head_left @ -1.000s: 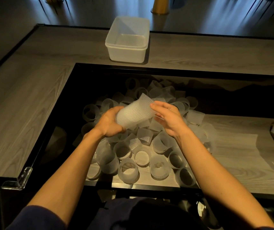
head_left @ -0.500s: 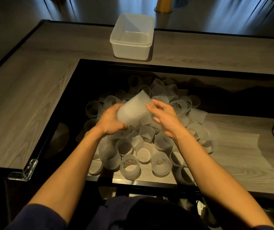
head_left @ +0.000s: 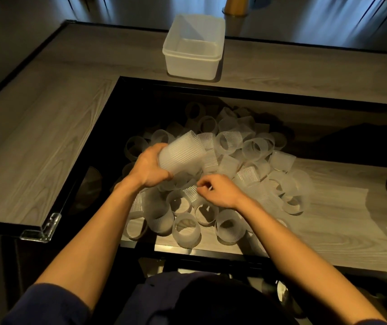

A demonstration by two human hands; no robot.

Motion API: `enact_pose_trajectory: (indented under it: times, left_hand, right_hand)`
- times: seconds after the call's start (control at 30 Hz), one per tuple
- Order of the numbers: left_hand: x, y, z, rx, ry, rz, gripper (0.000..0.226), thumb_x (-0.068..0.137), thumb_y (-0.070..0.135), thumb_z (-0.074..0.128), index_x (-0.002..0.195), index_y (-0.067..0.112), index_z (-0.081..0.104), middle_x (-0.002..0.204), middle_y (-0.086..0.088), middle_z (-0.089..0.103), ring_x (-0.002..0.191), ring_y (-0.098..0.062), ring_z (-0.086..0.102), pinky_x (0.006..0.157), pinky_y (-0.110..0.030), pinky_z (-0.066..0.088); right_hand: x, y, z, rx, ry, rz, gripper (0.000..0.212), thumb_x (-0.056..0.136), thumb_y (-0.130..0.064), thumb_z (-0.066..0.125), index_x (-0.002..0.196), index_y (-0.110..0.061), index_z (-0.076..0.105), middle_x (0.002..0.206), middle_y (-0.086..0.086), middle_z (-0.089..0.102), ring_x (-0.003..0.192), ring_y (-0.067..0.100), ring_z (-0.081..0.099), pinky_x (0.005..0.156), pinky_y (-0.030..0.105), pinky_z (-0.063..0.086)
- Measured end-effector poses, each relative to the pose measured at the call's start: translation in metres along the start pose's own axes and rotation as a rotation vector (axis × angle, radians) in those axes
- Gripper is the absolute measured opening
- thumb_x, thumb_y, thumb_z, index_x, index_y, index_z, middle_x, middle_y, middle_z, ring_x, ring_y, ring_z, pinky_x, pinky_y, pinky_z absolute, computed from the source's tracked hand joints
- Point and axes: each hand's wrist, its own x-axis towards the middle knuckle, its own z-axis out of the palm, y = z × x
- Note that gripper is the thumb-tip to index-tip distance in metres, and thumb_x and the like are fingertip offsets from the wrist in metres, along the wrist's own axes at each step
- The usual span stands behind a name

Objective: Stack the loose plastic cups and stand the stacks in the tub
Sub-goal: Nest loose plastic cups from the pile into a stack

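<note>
So far, the left hand (head_left: 151, 168) gripped one small stack (head_left: 180, 153) above the pile (head_left: 246, 158), and the right hand (head_left: 220, 192) pinched a loose cup (head_left: 191, 192) nearby. The far tub (head_left: 194, 64) held nothing, so most work was left.

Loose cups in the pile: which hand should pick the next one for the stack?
Right. The right hand is down at the pile, pinching a ribbed cup; the left hand is full, gripping the stack.
</note>
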Motion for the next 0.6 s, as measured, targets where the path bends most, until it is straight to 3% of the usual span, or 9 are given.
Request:
enact_pose_trajectory:
  times: [0.07,0.13,0.2,0.23,0.3,0.4,0.47,0.6]
  left_hand:
    - [-0.003,-0.001,-0.001,-0.027,-0.002,-0.020,0.088,0.063,0.012,0.085,0.141,0.022,0.046,0.127,-0.007,0.050,0.112,-0.026,0.050,0.085,-0.037,0.048]
    - [-0.006,-0.004,-0.001,-0.030,-0.005,-0.024,0.089,0.064,0.012,0.086,0.142,0.022,0.044,0.129,-0.008,0.049,0.115,-0.027,0.050,0.084,-0.035,0.046]
    - [-0.009,-0.007,-0.002,-0.014,-0.004,-0.020,0.091,0.065,0.012,0.085,0.144,0.021,0.042,0.132,-0.009,0.047,0.117,-0.028,0.048,0.084,-0.034,0.045]
    - [-0.011,-0.008,-0.002,-0.013,-0.002,-0.023,0.091,0.065,0.012,0.085,0.145,0.021,0.041,0.132,-0.009,0.047,0.118,-0.028,0.048,0.085,-0.034,0.045]
    - [-0.013,-0.008,-0.004,-0.024,0.000,-0.035,0.092,0.065,0.012,0.085,0.145,0.022,0.041,0.133,-0.008,0.047,0.118,-0.028,0.048,0.087,-0.036,0.046]
    - [-0.016,-0.010,-0.006,-0.015,-0.002,-0.044,0.095,0.065,0.012,0.085,0.147,0.022,0.040,0.134,-0.008,0.047,0.120,-0.027,0.047,0.092,-0.041,0.049]
    - [-0.016,-0.011,-0.006,-0.008,0.000,-0.053,0.095,0.064,0.012,0.086,0.146,0.023,0.040,0.134,-0.008,0.047,0.120,-0.028,0.047,0.094,-0.043,0.049]
    - [-0.017,-0.012,-0.007,-0.002,-0.007,-0.055,0.094,0.063,0.012,0.086,0.146,0.024,0.041,0.134,-0.007,0.046,0.119,-0.028,0.048,0.094,-0.044,0.050]
  right_hand:
    - [-0.001,-0.002,0.010,-0.020,-0.110,0.006,0.021,0.094,-0.032,0.065,0.107,-0.017,0.073,0.093,-0.004,0.072,0.087,0.014,0.067,0.086,0.040,0.056]
    - [-0.004,-0.009,0.016,-0.069,-0.269,-0.002,0.042,0.086,-0.046,0.074,0.118,-0.019,0.068,0.088,-0.013,0.064,0.085,0.011,0.062,0.081,0.032,0.053]
    - [-0.007,-0.014,0.025,-0.226,-0.386,-0.027,0.065,0.080,-0.056,0.078,0.131,-0.020,0.060,0.097,-0.010,0.062,0.089,0.011,0.057,0.080,0.030,0.049]
    - [-0.009,-0.015,0.030,-0.330,-0.381,-0.051,0.066,0.080,-0.056,0.077,0.132,-0.020,0.059,0.103,-0.005,0.065,0.091,0.013,0.057,0.080,0.032,0.050]
    - [-0.009,-0.011,0.040,-0.457,-0.317,-0.085,0.052,0.086,-0.048,0.074,0.128,-0.019,0.062,0.107,0.002,0.068,0.095,0.020,0.061,0.081,0.034,0.052]
    - [-0.008,-0.001,0.045,-0.412,-0.223,-0.091,0.023,0.092,-0.025,0.066,0.114,-0.019,0.068,0.101,0.007,0.069,0.097,0.027,0.065,0.082,0.038,0.056]
    - [-0.007,0.001,0.040,-0.363,-0.173,-0.091,0.018,0.091,-0.017,0.060,0.105,-0.018,0.071,0.099,0.006,0.070,0.094,0.024,0.065,0.083,0.037,0.055]
    - [-0.003,0.009,0.011,-0.223,-0.051,-0.064,0.019,0.095,-0.013,0.058,0.108,-0.019,0.072,0.105,-0.002,0.072,0.095,0.011,0.062,0.089,0.030,0.050]
